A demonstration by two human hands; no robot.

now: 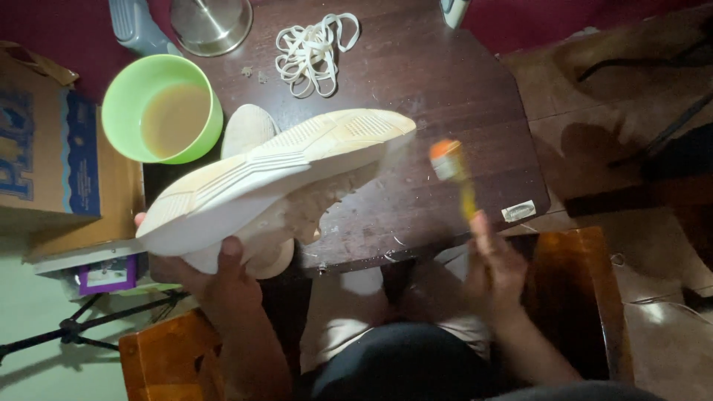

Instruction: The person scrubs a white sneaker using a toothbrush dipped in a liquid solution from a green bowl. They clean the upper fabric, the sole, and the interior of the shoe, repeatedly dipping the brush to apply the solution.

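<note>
Head view: a pale sneaker (275,174) is gripped at the heel by the left hand (215,271), sole turned up for access, while a blurred orange-headed brush (453,167) is clasped in the right hand (494,267). Beyond, cloudy water is kept within reach in a green bowl (119,89), removed laces (316,48) set aside.

Dark wooden table (445,89), scuffed and speckled, at centre. Maroon floor covering (564,18) beyond far edge. Brown tiled floor (594,96) to right, crossed by dark shadows. Orange-brown wooden stools (167,356) near both lower corners. Black tripod legs (74,327) on pale green floor (30,312), lower left. Light dim, warm.
</note>
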